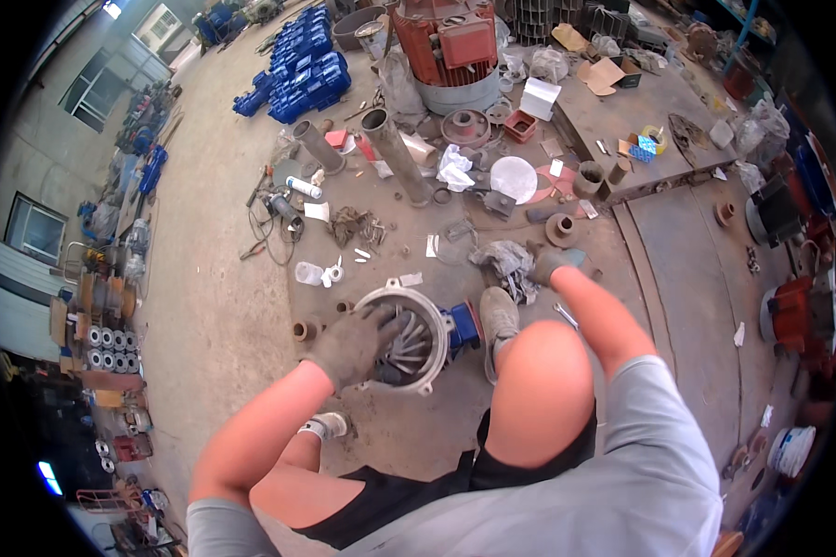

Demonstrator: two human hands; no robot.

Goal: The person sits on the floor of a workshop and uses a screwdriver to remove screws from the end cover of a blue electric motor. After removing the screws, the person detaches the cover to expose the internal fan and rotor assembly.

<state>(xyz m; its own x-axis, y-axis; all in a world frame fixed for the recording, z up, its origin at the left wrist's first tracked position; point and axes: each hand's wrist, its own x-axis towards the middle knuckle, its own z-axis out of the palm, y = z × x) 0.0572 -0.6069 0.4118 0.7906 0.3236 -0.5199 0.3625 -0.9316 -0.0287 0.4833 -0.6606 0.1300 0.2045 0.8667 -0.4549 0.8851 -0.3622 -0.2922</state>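
A round metal motor housing (pixel 439 322) with bolt lugs on its rim stands between my feet, a bladed fan (pixel 416 345) inside it. My left hand (pixel 351 349), in a dark grey work glove, lies over the housing's left side with its fingers stretched across the blades. A blue part (pixel 463 327) adjoins the housing on the right. Farther out, beyond my right shoe, my gloved right hand (pixel 542 266) is closed at the edge of a crumpled grey rag (pixel 506 263); its fingertips are partly hidden.
A wrench (pixel 567 317) lies right of my knee. Ahead are upright metal tubes (pixel 395 158), a corded power tool (pixel 283 210), a white bottle (pixel 308 273) and a flanged ring (pixel 559 229). A large red motor (pixel 444 46) stands farther back, with blue motors (pixel 308 84) left of it.
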